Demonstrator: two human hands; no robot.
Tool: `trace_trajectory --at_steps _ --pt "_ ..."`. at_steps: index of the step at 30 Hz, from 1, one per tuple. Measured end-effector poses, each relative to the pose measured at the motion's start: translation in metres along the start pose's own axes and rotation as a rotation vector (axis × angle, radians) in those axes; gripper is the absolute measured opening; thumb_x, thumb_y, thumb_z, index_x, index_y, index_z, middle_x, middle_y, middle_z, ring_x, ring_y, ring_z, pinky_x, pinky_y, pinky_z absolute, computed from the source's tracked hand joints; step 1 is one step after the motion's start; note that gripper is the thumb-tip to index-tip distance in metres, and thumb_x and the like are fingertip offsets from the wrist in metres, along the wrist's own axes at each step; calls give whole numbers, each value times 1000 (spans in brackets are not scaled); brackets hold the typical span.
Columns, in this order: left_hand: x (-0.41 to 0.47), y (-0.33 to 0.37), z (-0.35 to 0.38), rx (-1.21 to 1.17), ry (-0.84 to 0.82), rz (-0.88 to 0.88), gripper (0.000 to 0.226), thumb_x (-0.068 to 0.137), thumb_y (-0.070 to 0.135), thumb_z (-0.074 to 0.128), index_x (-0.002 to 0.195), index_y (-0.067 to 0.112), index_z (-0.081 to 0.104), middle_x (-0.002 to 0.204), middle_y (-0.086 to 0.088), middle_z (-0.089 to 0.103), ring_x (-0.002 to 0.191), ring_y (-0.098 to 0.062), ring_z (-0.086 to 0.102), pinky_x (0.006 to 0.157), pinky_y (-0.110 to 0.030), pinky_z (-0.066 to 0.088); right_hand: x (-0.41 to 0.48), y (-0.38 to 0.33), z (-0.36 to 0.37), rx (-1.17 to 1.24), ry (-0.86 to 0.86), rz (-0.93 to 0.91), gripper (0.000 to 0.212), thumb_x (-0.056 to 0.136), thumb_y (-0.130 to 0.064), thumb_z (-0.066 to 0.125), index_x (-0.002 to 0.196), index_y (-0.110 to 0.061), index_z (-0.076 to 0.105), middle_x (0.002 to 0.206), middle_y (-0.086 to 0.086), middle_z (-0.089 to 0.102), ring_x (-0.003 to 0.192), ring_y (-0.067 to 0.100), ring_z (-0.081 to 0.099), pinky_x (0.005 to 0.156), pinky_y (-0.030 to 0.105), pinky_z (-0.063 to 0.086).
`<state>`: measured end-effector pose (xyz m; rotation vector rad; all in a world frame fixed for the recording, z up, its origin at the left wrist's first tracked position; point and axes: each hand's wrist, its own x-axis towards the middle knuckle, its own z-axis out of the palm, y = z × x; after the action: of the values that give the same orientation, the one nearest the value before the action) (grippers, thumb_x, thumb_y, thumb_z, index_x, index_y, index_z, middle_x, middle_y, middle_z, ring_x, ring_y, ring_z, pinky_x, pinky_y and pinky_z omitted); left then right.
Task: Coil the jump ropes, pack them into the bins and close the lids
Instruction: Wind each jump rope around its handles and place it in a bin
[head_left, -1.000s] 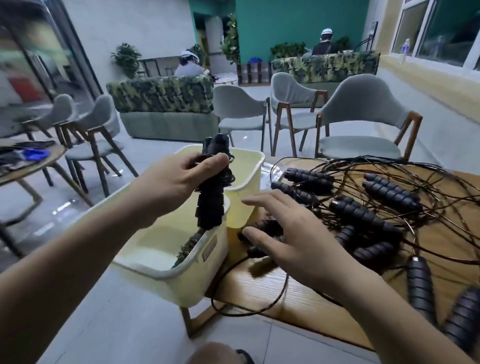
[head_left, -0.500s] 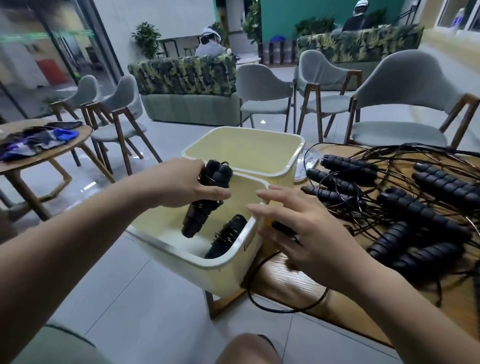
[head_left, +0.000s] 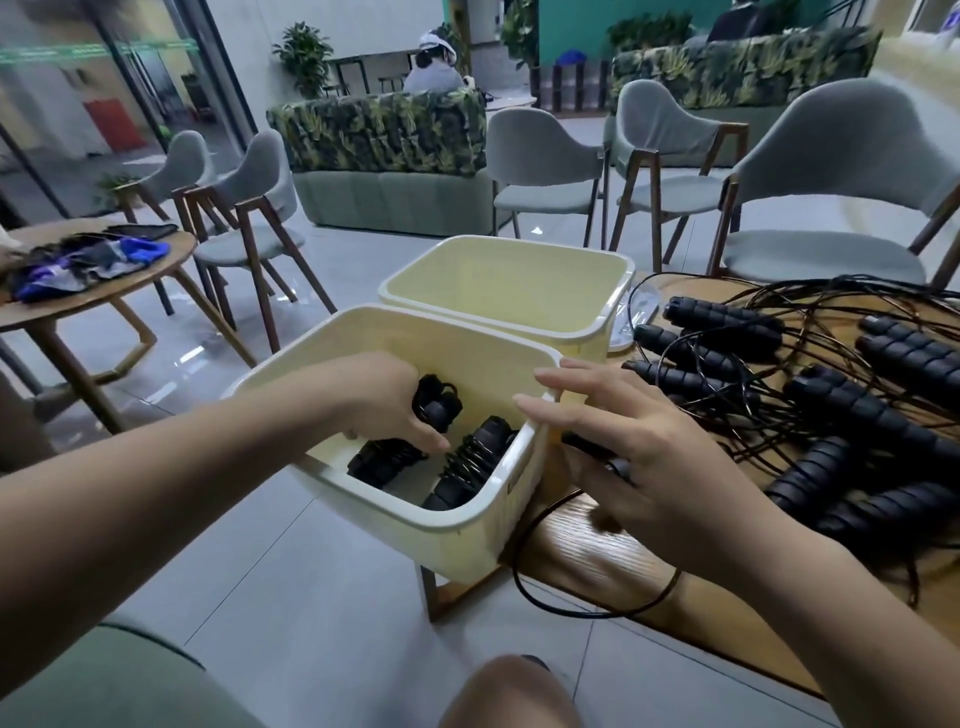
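Observation:
Two pale yellow bins stand open at the wooden table's (head_left: 597, 561) left edge. Inside the near bin (head_left: 467, 545), my left hand (head_left: 384, 410) grips a coiled black jump rope (head_left: 439, 402), low against the bottom. A second coiled rope (head_left: 470, 467) lies beside it. The far bin (head_left: 498, 241) shows nothing inside. My right hand (head_left: 639, 452) hovers with spread fingers by the near bin's right rim, above a black handle; contact with the rim is unclear. A tangled pile of loose jump ropes (head_left: 857, 405) covers the table on the right.
One rope loop (head_left: 587, 608) hangs over the table's front edge. A pale flat piece (head_left: 639, 312) lies between the far bin and the pile. Grey chairs (head_left: 831, 171) stand behind the table, a round side table (head_left: 104, 291) with cloths at left. My knee (head_left: 509, 691) is below.
My left hand has lowered the coiled rope from above the near bin down into it. My right hand has stayed hovering by the bin's right rim.

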<state>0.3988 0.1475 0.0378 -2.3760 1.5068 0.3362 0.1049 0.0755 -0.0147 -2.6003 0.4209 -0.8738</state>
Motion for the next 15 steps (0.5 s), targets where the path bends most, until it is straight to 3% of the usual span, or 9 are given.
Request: trace_trajectory --at_steps 5,8,11,15 --pt "3 -1 6 -109 -56 -11 87 77 83 71 107 2 71 85 -11 77 63 -24 78 48 -24 54 0 0 0 8 -13 6 49 104 -44 45 149 -42 62 157 -16 52 156 7 35 120 54 40" --pt "4 -6 8 -223 -170 22 80 84 85 60 116 12 67 98 -7 80 73 -21 81 74 -34 64 1 0 0 5 -15 7 52 103 -45 44 151 -41 60 157 -15 52 156 8 35 120 54 39" --pt "-5 -2 5 -247 -269 48 61 100 75 43 129 25 64 113 2 79 82 -13 80 102 -39 51 0 0 1 0 -39 16 54 102 -45 43 154 -44 56 159 -17 49 157 8 32 121 59 37" --pt "-11 -2 -5 -313 -314 22 45 108 58 47 136 27 63 118 8 77 86 -8 80 105 -39 37 0 -1 -1 4 -65 22 58 100 -45 42 156 -45 53 162 -16 47 159 7 28 125 50 35"
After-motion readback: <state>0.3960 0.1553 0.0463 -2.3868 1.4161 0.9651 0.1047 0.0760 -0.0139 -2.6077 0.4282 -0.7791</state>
